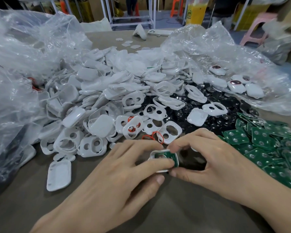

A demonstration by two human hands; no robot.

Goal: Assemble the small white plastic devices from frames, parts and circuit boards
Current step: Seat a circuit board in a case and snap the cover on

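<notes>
Frame (152, 155): thin white moulded plastic w/ rounded corners, at near centre between both hands, low over or on the tabletop (175, 207) (can't tell which). A green board (172, 158) lies in it. The frame looks light and stiff w/ slight flex at the rim, and it's glossy, so prob. slippery. The board is flat, rigid and likely fragile on its face, so best held by the edges.

Left hand (121, 174) fingers (154, 163) are clamped on the frame, index across its near rim. Right hand (213, 158) thumb and index pinch the board's right end.

Just beyond are thin red rings (147, 137), soft-looking. Farther off: a heap of white shells (107, 98), black discs (217, 105), loose green boards at right, and crinkly clear bags (23, 56).
</notes>
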